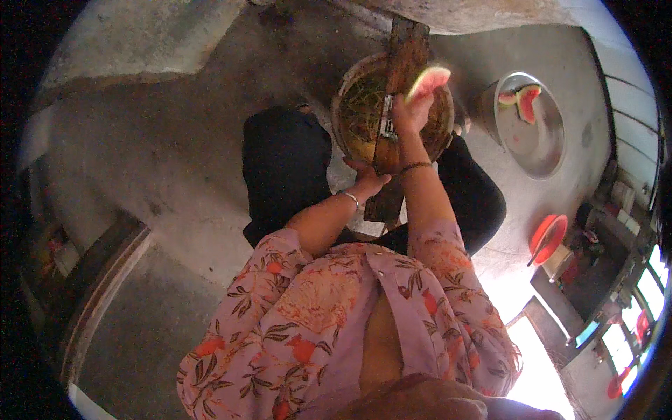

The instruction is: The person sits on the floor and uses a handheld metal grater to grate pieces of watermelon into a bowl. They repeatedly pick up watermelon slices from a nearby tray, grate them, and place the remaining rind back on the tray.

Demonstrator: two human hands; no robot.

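Note:
My right hand (412, 113) grips a wedge of watermelon (431, 83) above a long dark wooden board with a metal grater or slicer plate (387, 118) set in it. The board lies across a round basin or basket (340, 123) holding green and yellowish shreds. My left hand (370, 178) rests at the near rim, touching the lower part of the board, with its fingers partly hidden. The basin stands between my knees.
At the right, a large metal basin (554, 157) holds pieces of watermelon (527, 104). Nearer, a red plastic basin (548, 239) stands by cluttered shelving. A raised ledge (107, 278) edges the floor at lower left.

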